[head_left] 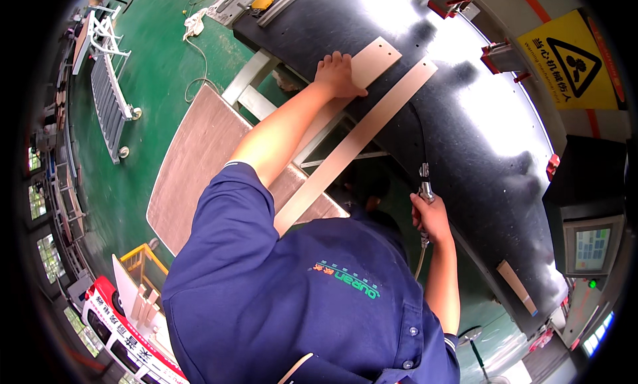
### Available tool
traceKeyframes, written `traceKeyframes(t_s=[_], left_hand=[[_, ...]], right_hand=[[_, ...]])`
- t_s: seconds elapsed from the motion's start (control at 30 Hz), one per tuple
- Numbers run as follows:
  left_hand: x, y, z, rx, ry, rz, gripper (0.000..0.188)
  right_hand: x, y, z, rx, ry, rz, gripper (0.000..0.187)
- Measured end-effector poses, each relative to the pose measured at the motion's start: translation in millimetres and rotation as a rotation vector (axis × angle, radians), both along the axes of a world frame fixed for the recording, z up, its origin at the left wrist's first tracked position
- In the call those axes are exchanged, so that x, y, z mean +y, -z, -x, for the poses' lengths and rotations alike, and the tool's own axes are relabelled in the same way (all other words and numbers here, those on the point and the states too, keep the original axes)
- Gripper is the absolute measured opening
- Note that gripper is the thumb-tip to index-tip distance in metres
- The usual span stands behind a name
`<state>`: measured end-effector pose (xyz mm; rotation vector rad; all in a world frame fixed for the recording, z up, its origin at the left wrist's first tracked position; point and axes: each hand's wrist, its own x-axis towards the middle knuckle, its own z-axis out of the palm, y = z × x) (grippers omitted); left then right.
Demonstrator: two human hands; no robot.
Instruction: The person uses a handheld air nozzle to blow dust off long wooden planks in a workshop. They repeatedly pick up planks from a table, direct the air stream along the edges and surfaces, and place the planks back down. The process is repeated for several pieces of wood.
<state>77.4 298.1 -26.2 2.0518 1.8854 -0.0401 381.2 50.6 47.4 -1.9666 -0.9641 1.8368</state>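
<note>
My left hand (339, 73) lies flat on a short pale wooden strip (375, 59) that rests on the black machine table (465, 118). Beside it a longer pale strip (359, 141) runs diagonally from the table down toward my chest. My right hand (430, 216) is closed around a slim metal air nozzle (424, 181) at the table's near edge. A thin hose (420, 261) hangs from the nozzle below my fist. My blue work shirt fills the lower middle of the view.
A brown flat panel (196, 164) lies left of my arm on a metal frame (256, 85). A roller cart (109, 98) stands on the green floor at far left. A yellow warning sign (575, 61) and a control screen (591, 248) are at right.
</note>
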Motion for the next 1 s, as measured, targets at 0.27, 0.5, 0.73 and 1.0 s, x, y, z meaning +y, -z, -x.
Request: traceKeyframes(t_s=[0.27,0.5,0.73,1.0], left_hand=[[65,32,-31,-0.255,-0.070,-0.126,0.091],[78,30,-38,-0.390,-0.158,-0.059,0.085],[74,29,-37,-0.413,-0.207,-0.048,0.084],[69,35,-39,-0.458,-0.217,-0.109,0.077]], right_hand=[[18,-9,26,-0.111,0.008,-0.029,0.037],[82,-15,43,-0.342,-0.087,-0.111,0.039],[163,-8,66,-0.512,-0.324,-0.149,0.042],[192,-1,74,-0.611,-0.455,-0.082,0.044]])
